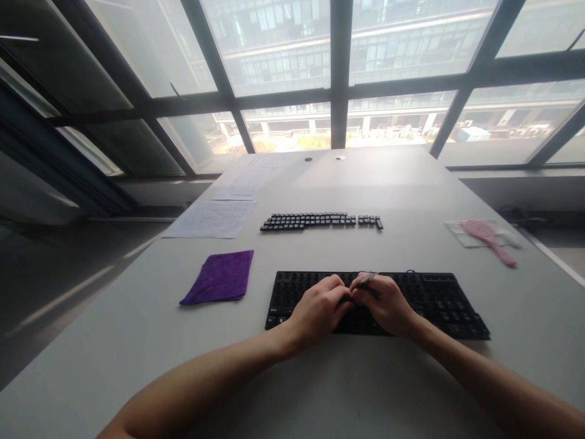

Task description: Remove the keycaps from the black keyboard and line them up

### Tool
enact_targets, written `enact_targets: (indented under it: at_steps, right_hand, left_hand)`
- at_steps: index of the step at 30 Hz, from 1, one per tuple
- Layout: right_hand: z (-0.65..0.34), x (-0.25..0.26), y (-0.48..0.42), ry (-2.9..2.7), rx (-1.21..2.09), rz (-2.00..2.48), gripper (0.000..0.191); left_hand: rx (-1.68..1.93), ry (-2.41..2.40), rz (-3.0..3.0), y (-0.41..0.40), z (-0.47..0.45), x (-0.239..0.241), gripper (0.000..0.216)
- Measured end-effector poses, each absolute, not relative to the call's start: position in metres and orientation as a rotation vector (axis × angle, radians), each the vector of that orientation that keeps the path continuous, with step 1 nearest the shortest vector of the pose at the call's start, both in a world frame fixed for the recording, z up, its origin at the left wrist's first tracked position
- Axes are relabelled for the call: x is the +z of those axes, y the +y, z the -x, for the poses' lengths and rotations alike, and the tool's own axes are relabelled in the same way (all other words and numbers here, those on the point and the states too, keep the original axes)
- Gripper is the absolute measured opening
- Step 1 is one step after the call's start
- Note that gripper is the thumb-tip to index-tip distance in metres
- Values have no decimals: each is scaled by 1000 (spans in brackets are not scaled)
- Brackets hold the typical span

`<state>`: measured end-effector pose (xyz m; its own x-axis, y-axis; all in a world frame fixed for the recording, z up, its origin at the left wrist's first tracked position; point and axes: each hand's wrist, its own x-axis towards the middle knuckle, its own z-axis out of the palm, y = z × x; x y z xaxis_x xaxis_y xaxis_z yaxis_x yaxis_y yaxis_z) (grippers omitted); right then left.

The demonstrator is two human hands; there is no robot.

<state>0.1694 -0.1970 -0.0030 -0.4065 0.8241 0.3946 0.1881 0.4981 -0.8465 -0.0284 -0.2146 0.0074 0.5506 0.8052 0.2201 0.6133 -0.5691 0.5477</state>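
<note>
A black keyboard [450,299] lies in front of me, with many of its keycaps off in the main section. Over its middle, my right hand [386,302] is closed around a slim dark tool with a pale, translucent end [369,277]; its exact kind does not show. My left hand [320,305] rests on the keyboard just beside it, fingertips pinched together and meeting those of the right. Whatever sits between the left fingers is hidden. Beyond the keyboard, loose black keycaps [320,221] stand in rows on the white table [402,189].
A folded purple cloth [219,277] lies left of the keyboard. Behind it are sheets of paper [210,219]. At the right, a pink hairbrush-shaped item [487,238] rests on a white packet. Two cable holes [308,160] sit near the far edge, before large windows.
</note>
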Motion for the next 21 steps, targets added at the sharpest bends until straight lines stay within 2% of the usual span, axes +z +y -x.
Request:
enact_targets:
  at_steps: [11,14,21]
  right_hand:
    - [-167,-6,-198,-1788,900,997,14]
    - [-166,-6,-197,-1786,1008,993,14]
    - [-166,-12,-193,-1670,1176,961,19]
  left_hand:
    - [931,1073,-2388,-218,29,1,15]
    - [869,1022,-2589,-219,30,5,8]
    - [771,999,-2839,-218,31,15,18]
